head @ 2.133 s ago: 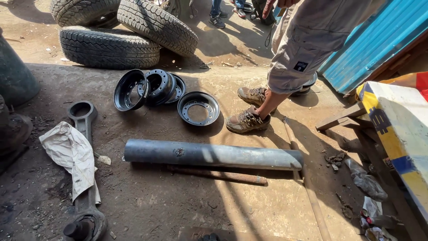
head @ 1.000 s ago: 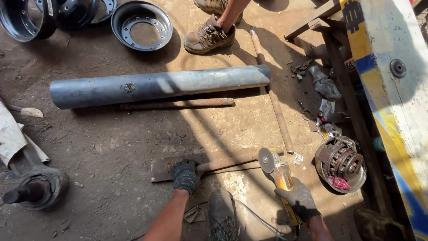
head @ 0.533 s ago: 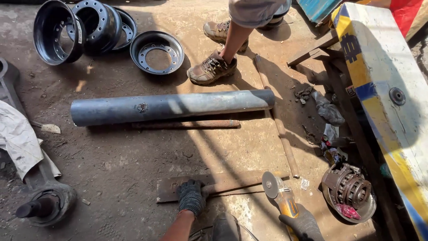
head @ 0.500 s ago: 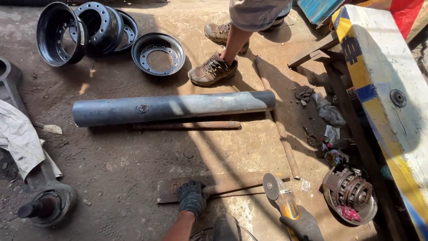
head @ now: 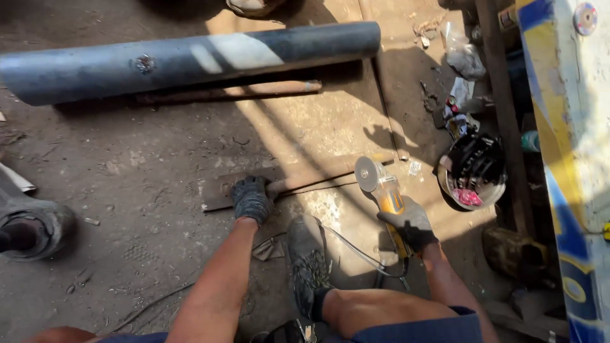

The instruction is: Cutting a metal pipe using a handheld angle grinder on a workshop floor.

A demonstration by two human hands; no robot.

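Observation:
My left hand (head: pixel 251 198), in a dark work glove, presses down on a long rusty flat metal bar (head: pixel 305 180) that lies on the dirt floor. My gloved right hand (head: pixel 410 222) grips the yellow body of an angle grinder (head: pixel 381 188). Its round disc (head: pixel 366 173) hangs just above the bar's right end. My shoe (head: pixel 307 260) rests on the ground between both hands, near the grinder's cable (head: pixel 356 251).
A long grey steel pipe (head: pixel 190 60) lies across the top with a thin rusty rod (head: pixel 229 94) beside it. A round metal part in a bowl (head: pixel 473 170) sits at right, next to a painted blue, yellow and white panel (head: pixel 572 159). A heavy dark part (head: pixel 28 222) is at left.
The view has dropped closer to the floor. The wheel rims and the other person's legs have left the frame. The grinder disc has come down closer to the bar.

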